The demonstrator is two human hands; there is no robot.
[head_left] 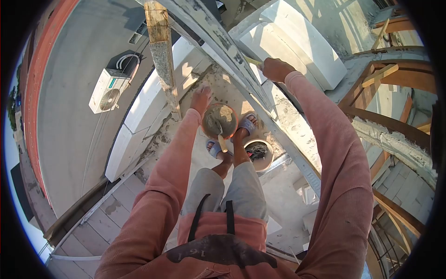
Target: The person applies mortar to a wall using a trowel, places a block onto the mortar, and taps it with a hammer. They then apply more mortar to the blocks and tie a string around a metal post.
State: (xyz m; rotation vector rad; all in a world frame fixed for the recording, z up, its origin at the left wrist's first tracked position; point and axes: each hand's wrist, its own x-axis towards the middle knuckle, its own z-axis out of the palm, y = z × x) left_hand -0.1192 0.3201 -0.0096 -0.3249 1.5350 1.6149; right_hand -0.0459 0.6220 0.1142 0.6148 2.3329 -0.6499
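My right hand (pixel 277 70) is reached out beside the tall metal beam (pixel 241 69), its fingers closed round a thin pale-yellow stick (pixel 252 61). Most of that stick is hidden by the fist and the beam. Lower down, my left hand (pixel 201 99) hovers at the rim of an orange bucket (pixel 235 122) with grey mortar inside. Its fingers look loosely apart and nothing shows in them. A trowel (pixel 223 143) leans in the bucket, handle towards my feet. To the right of my feet stands a pale bucket (pixel 269 160) with dark stuff in it.
A rough wooden post (pixel 162 65) rises left of my hands. Pale blocks (pixel 306 46) are stacked at upper right, and a low block wall (pixel 134 125) runs along the left. Beyond it is an air-conditioner unit (pixel 110 90). Brown timber frames (pixel 385 79) stand at far right.
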